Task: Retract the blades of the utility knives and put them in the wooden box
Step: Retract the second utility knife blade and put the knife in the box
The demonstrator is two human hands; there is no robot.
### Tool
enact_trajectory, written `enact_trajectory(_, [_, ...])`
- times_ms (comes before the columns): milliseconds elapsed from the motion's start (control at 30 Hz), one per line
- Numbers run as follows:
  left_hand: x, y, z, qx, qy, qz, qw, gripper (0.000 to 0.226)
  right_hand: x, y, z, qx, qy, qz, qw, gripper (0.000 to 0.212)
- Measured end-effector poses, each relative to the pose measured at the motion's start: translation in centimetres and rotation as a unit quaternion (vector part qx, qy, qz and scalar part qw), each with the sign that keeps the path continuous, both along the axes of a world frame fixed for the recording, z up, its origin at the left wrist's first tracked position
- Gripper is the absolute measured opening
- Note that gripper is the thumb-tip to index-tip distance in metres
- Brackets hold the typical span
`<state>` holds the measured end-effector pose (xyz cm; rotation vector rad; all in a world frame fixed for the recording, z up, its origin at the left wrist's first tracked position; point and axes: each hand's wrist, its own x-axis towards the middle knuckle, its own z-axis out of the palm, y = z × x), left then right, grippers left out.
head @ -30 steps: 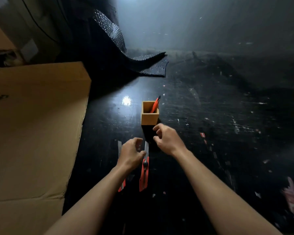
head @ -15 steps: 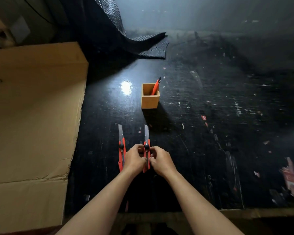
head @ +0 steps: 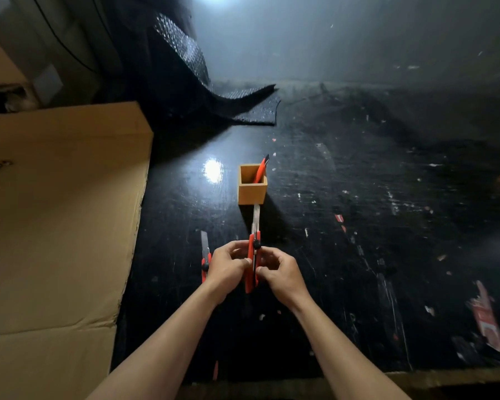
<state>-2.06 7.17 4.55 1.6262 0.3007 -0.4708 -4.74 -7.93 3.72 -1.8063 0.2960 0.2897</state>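
Note:
A small wooden box (head: 251, 192) stands on the black table with one red utility knife (head: 261, 171) leaning inside it. My left hand (head: 226, 266) and my right hand (head: 280, 273) both grip a red utility knife (head: 254, 249), lifted off the table with its long blade pointing toward the box. Its black slider knob sits just above my fingers. A second red utility knife (head: 205, 258) lies flat on the table left of my left hand, blade extended, its handle partly hidden by that hand.
A large cardboard sheet (head: 55, 215) covers the left side. A black studded mat (head: 237, 108) curls up at the back. Red paper scraps (head: 487, 321) lie at the right. The table's front edge (head: 445, 376) runs below my arms.
My two hands closed on the middle knife and lifted it off the table, its blade now reaching toward the box. The left knife stayed where it was.

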Motion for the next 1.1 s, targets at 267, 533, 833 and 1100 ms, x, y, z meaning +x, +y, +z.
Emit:
enact_trajectory(267, [4.8, 0.9, 9.3, -0.075, -0.113, -0.024, 0.990, 0.042, 5.1, -0.7, 9.8, 0.000, -0.148, 0.001, 0.989, 0.035])
enact_trajectory(533, [7.7, 1.4, 18.8, -0.109, -0.211, -0.033, 0.971, 0.045, 8.7, -0.5, 19.0, -0.030, -0.249, 0.013, 0.968, 0.042])
enact_trajectory(833, [9.2, 1.8, 24.6, -0.067, -0.321, -0.037, 0.944, 0.040, 11.5, 0.6, 26.4, -0.195, -0.383, 0.022, 0.903, 0.027])
enact_trajectory(1100, [10.8, 1.7, 26.4, -0.090, -0.328, -0.017, 0.940, 0.041, 12.0, -0.3, 27.4, -0.185, -0.382, 0.026, 0.905, 0.024])
